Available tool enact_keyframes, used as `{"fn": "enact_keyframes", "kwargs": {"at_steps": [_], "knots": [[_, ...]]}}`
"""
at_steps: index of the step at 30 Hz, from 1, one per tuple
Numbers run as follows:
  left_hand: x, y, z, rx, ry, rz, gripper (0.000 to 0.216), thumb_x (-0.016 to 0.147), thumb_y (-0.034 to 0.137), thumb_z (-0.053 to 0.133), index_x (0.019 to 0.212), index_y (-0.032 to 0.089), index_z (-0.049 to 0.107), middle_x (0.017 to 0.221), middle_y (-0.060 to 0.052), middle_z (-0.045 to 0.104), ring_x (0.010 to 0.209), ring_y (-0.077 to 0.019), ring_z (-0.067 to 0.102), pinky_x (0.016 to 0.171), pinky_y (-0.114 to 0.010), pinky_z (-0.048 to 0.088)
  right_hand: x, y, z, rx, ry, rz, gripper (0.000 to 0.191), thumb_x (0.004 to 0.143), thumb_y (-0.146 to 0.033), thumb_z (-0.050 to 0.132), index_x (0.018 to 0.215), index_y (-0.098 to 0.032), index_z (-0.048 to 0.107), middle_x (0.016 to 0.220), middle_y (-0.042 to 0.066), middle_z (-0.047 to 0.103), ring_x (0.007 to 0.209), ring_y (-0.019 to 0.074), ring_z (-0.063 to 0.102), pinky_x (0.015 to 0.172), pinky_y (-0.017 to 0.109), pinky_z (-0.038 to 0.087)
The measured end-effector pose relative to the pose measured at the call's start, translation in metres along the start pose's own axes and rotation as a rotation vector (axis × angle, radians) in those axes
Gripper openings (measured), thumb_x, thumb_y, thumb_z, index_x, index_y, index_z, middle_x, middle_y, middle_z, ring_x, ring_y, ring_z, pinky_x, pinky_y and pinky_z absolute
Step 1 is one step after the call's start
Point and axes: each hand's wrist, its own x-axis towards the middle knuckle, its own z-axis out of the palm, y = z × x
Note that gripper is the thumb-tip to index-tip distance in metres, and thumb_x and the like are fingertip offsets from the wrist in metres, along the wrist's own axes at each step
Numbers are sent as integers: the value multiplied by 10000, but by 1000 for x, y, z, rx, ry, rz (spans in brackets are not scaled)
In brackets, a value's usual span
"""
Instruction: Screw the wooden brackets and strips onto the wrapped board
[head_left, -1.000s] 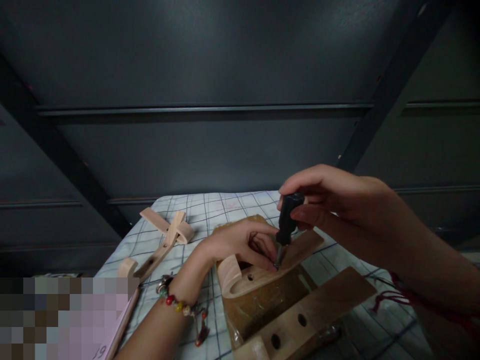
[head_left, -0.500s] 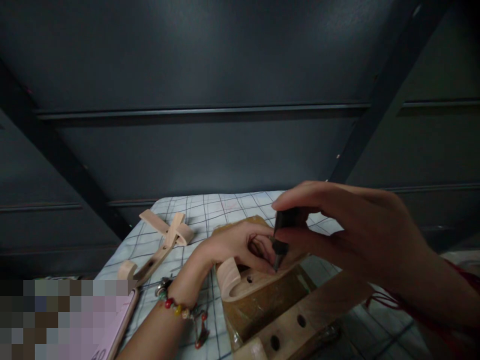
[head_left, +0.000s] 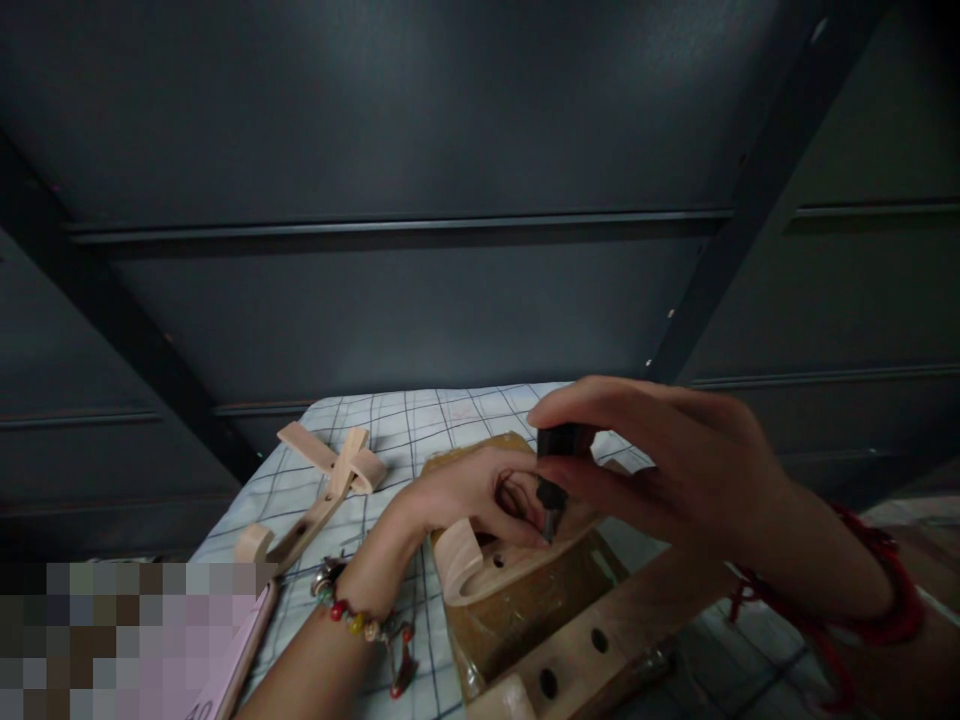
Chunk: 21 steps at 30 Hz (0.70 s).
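My right hand (head_left: 667, 470) pinches a short, dark, screwdriver-like tool (head_left: 562, 440) between thumb and fingers. The tool points down, and its tapered tip is beside my left fingertips. With curled fingers, my left hand (head_left: 480, 490) grips a pale wooden hook piece (head_left: 459, 565) with a curved end and a dark hole, holding it against a brown taped block (head_left: 540, 610). Part of the hook piece and the exact spot under the tip are hidden by my fingers. Nearer to me, a second wooden piece (head_left: 622, 625) with two dark holes lies across the block.
Several curved wooden hook pieces (head_left: 341, 475) lie crossed on the checked tablecloth (head_left: 405, 410) at the left. A phone (head_left: 240, 645), partly blurred out, is at the lower left. A dark panelled wall (head_left: 420, 310) rises behind the table.
My right hand has shifted slightly left and down with the tool, and its wrist has tilted, showing more of the red bracelet. My left hand stays almost still on the hook piece.
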Motion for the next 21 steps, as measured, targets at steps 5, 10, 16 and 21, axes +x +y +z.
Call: {"fn": "enact_keyframes", "kwargs": {"at_steps": [5,10,16,21], "knots": [[0,1,1,-8,5,-10,194,515,87,673,645,165,553,601,49,575,608,-104,541,561,-200,419,-1,3,0,83,9,-30,134,806,-147,508,937,-154,483,801,6,607,652,71,547,605,161,432],[1,-1,2,-1,13,-15,275,502,84,690,702,161,518,610,51,573,607,-104,548,556,-206,422,-1,8,2,83,-8,-4,124,798,-149,498,918,-173,479,770,-9,590,630,74,526,580,168,414],[-1,-3,3,-21,50,13,342,514,74,693,781,169,502,607,59,568,593,-103,549,545,-206,414,2,7,3,121,-54,20,105,799,-163,493,901,-183,473,763,-19,574,636,70,515,581,160,399],[1,-6,1,-55,11,23,341,507,80,700,755,167,483,590,73,562,545,-71,521,549,-194,406,2,10,-7,141,-103,75,130,787,-149,514,905,-185,472,771,-21,575,624,68,516,573,164,402]]}}
